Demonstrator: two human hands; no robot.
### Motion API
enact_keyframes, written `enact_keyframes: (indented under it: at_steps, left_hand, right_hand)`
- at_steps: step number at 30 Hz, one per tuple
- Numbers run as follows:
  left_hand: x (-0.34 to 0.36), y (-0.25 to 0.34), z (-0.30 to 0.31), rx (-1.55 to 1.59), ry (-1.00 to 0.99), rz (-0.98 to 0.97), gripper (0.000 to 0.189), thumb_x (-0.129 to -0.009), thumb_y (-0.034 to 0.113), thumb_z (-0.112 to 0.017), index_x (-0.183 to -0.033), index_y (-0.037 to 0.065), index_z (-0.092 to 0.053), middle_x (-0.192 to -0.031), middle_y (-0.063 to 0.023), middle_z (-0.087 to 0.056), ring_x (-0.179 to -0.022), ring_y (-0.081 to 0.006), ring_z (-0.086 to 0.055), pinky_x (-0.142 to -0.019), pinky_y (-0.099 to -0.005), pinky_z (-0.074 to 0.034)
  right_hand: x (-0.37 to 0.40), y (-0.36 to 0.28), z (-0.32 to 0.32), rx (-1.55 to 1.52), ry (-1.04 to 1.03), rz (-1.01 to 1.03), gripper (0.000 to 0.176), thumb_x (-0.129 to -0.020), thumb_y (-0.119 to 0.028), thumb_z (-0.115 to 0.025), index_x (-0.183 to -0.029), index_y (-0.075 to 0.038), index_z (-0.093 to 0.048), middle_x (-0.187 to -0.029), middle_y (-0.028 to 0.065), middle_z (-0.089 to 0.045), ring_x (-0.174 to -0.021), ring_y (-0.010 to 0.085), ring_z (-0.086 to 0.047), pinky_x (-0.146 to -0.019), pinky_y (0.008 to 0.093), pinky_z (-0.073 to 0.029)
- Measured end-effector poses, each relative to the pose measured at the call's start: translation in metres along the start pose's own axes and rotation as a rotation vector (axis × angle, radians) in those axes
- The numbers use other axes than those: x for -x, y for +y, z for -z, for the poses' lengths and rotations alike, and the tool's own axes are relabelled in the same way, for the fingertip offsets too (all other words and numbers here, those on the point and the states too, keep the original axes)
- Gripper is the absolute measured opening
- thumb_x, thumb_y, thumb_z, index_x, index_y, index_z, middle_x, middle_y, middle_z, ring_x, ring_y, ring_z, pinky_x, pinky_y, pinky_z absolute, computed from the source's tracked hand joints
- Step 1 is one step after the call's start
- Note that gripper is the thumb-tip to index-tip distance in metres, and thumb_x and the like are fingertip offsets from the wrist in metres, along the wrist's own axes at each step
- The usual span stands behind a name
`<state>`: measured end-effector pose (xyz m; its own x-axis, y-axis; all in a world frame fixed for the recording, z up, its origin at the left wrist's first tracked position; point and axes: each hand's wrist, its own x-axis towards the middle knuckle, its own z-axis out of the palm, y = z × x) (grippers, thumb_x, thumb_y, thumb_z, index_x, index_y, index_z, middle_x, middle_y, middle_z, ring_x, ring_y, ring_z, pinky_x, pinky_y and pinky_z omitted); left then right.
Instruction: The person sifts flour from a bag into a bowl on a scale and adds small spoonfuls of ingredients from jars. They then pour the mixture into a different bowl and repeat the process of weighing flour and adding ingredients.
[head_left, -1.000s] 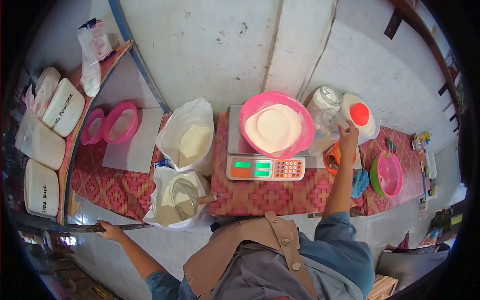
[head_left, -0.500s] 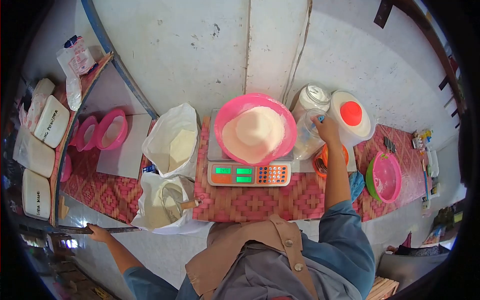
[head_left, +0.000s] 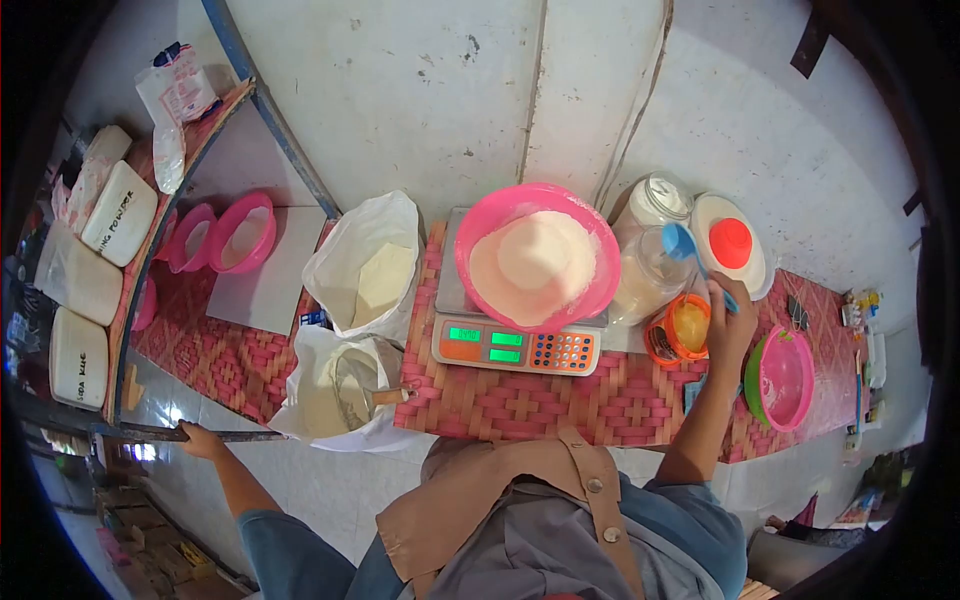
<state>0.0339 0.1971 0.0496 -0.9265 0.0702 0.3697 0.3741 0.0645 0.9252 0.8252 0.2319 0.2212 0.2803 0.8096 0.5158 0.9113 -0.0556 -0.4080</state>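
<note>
My right hand (head_left: pixel 730 325) is closed round the handle of a blue spoon (head_left: pixel 680 242), which sticks up and away from me so that its bowl hangs just over the mouth of a clear jar (head_left: pixel 645 280); I cannot tell whether the spoon carries anything. The jar leans beside the scale (head_left: pixel 510 345) and has pale powder in its lower part. Just under my fingers sits an orange cup (head_left: pixel 685 325) with something yellow in it, touching the jar's base. On the scale stands a pink bowl (head_left: pixel 537 255) heaped with white flour, and the green digits on the display are lit but too small to read. Behind the jar are a second jar (head_left: pixel 660 198) with white powder and a white tub (head_left: pixel 735 250) with a red knob on its lid. To the right of my wrist a green basin (head_left: pixel 782 378) holds a pink one inside it. My left hand (head_left: pixel 203 440) is far off to the other side, low down, fingers curled over a dark rail (head_left: pixel 250 436) at the edge of the shelf frame. Between that hand and the scale two open white sacks (head_left: pixel 365 270) stand on the woven mat (head_left: pixel 560 405), the nearer one with a scoop (head_left: pixel 365 390) lying in the flour
</note>
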Motion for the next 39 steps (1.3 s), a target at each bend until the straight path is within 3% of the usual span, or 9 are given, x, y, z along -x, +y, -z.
enact_keyframes:
  at_steps: [2, 8, 10, 16, 25, 29, 35, 37, 39]
  left_hand:
    - [0.0, -0.008, -0.001, -0.016, 0.04, -0.063, 0.025, -0.078, 0.018, -0.053, -0.085, -0.006, -0.052, -0.072, -0.0097, -0.053, -0.059, -0.018, -0.047, -0.054, -0.0301, -0.041]
    - [0.01, 0.008, -0.007, -0.142, 0.15, -0.116, 0.027, -0.078, 0.02, -0.054, -0.083, -0.008, -0.052, -0.069, -0.0138, -0.053, -0.058, -0.0222, -0.048, -0.054, -0.0333, -0.041]
    - [0.015, 0.018, -0.006, -0.16, 0.16, -0.089, 0.028, -0.079, 0.02, -0.053, -0.081, -0.008, -0.052, -0.069, -0.0148, -0.053, -0.057, -0.0228, -0.048, -0.054, -0.0338, -0.041]
    - [0.015, 0.015, -0.006, -0.101, 0.134, -0.114, 0.028, -0.078, 0.02, -0.053, -0.076, -0.007, -0.052, -0.066, -0.0128, -0.052, -0.056, -0.0199, -0.047, -0.052, -0.0326, -0.04]
    - [0.023, 0.029, -0.006, -0.151, 0.125, -0.038, 0.03, -0.078, 0.024, -0.053, -0.076, -0.006, -0.055, -0.064, -0.0118, -0.052, -0.056, -0.0198, -0.047, -0.053, -0.0322, -0.041]
    - [0.021, 0.025, -0.007, -0.151, 0.163, -0.156, 0.031, -0.078, 0.025, -0.053, -0.078, -0.005, -0.056, -0.066, -0.0126, -0.054, -0.057, -0.0205, -0.049, -0.053, -0.0331, -0.041]
    - [0.004, 0.002, 0.001, -0.189, 0.082, -0.11, 0.033, -0.079, 0.027, -0.053, -0.084, -0.005, -0.056, -0.071, -0.0152, -0.056, -0.062, -0.023, -0.051, -0.057, -0.035, -0.042]
    - [-0.014, -0.032, 0.001, -0.412, 0.173, -0.379, 0.037, -0.078, 0.03, -0.054, -0.086, -0.006, -0.055, -0.073, -0.0176, -0.058, -0.067, -0.0267, -0.055, -0.059, -0.0373, -0.044]
    - [0.007, 0.005, -0.003, -0.283, 0.247, -0.308, 0.039, -0.078, 0.03, -0.055, -0.088, -0.007, -0.055, -0.079, -0.0202, -0.059, -0.069, -0.0311, -0.057, -0.06, -0.04, -0.045]
  right_hand:
    - [0.009, 0.003, -0.017, -0.474, 0.14, -0.189, 0.017, -0.077, -0.014, -0.056, -0.092, -0.006, -0.059, -0.087, 0.0115, -0.058, -0.08, 0.0217, -0.056, -0.07, 0.0278, -0.042]
    - [0.015, -0.024, -0.097, -0.362, -0.053, 0.094, 0.018, -0.079, -0.014, -0.054, -0.092, -0.002, -0.058, -0.087, 0.0105, -0.06, -0.073, 0.0169, -0.057, -0.066, 0.0258, -0.043]
    - [0.02, -0.029, -0.112, -0.487, -0.215, -0.061, 0.018, -0.081, -0.014, -0.053, -0.091, -0.002, -0.058, -0.078, 0.0078, -0.061, -0.064, 0.0157, -0.056, -0.058, 0.0251, -0.043]
    - [0.009, -0.009, -0.131, -0.896, -0.095, -0.512, 0.017, -0.084, -0.015, -0.047, -0.083, 0.001, -0.054, -0.058, 0.0043, -0.054, -0.046, 0.0101, -0.048, -0.043, 0.0213, -0.038]
    - [0.002, -0.016, -0.115, -1.142, 0.004, -0.581, 0.015, -0.084, -0.016, -0.047, -0.078, -0.003, -0.05, -0.056, 0.005, -0.053, -0.043, 0.0101, -0.048, -0.039, 0.0204, -0.037]
    - [0.001, -0.017, -0.111, -1.134, 0.025, -0.555, 0.019, -0.085, -0.02, -0.047, -0.079, -0.002, -0.049, -0.055, 0.0056, -0.052, -0.043, 0.0106, -0.049, -0.039, 0.0208, -0.038]
    - [-0.01, -0.016, -0.08, -1.153, 0.215, -0.545, 0.021, -0.085, -0.02, -0.047, -0.076, -0.001, -0.048, -0.054, 0.007, -0.052, -0.042, 0.011, -0.048, -0.038, 0.0212, -0.038]
    - [-0.015, -0.014, -0.056, -1.177, 0.315, -0.494, 0.023, -0.085, -0.022, -0.047, -0.076, -0.001, -0.048, -0.053, 0.0067, -0.051, -0.041, 0.0111, -0.047, -0.038, 0.0212, -0.038]
    - [-0.02, -0.004, -0.03, -1.131, 0.429, -0.502, 0.024, -0.085, -0.024, -0.047, -0.075, -0.002, -0.048, -0.052, 0.0063, -0.05, -0.04, 0.0112, -0.046, -0.038, 0.0211, -0.038]
